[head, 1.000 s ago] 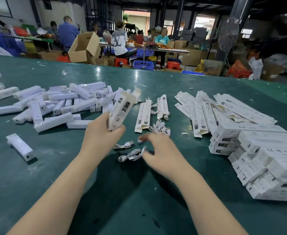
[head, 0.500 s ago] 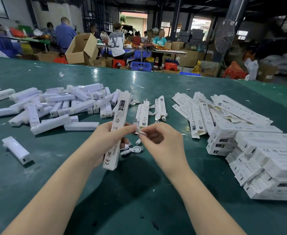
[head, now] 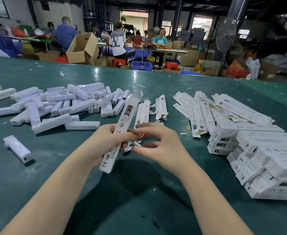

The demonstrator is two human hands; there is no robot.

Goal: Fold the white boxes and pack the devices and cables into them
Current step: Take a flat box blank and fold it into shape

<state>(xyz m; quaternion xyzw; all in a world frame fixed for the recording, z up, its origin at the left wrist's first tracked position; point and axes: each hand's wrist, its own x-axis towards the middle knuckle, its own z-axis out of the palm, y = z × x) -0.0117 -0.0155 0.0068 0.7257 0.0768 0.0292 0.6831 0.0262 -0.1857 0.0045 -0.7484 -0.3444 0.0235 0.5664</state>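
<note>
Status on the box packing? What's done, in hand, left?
Done: stack of closed white boxes at right. In hand: left hand grips a long white printed box; right hand pinches a small white coiled cable beside it. Left: pile of white stick-shaped devices, flat unfolded box sleeves.

Matt white printed cardboard on the long box (head: 122, 131), black marks on its face. The devices (head: 61, 106) heaped at left look like smooth white plastic with a soft sheen. The flat boxes (head: 207, 112) at right are thin printed card, and the stacked packed boxes (head: 266, 160) are matt. The green table (head: 139, 200) is smooth and glossy, catching light. Behind it, a brown carton (head: 83, 48) of plain corrugated cardboard.
</note>
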